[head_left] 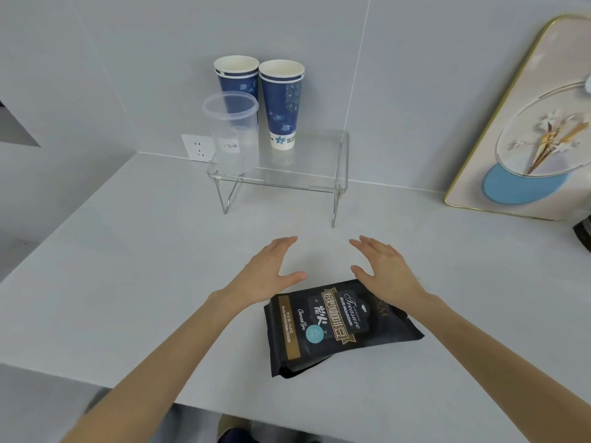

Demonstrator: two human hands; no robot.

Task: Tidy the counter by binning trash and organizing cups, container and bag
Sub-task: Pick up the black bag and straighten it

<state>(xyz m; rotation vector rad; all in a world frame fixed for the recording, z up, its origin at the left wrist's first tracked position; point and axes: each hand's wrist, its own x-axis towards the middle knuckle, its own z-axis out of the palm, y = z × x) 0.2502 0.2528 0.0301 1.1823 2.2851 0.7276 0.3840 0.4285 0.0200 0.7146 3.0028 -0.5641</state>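
Observation:
A black coffee bag (pixel 332 327) lies flat on the grey counter (pixel 128 282), close to the front edge. My left hand (pixel 268 273) hovers open at the bag's far left corner, fingers spread. My right hand (pixel 387 273) is open over the bag's far right corner, palm facing the left hand. Neither hand grips the bag. Two blue paper cups (pixel 238 81) (pixel 283 103) stand upright on a clear acrylic shelf (pixel 307 177) at the back. A clear plastic container (pixel 233 132) stands on the shelf's left end, in front of the left cup.
A white wall socket (pixel 196 148) sits behind the shelf's left side. A gold-rimmed decorative tray (pixel 499 155) leans against the wall at the right, with a dark object (pixel 583 233) beside it. The counter's front edge runs along the bottom.

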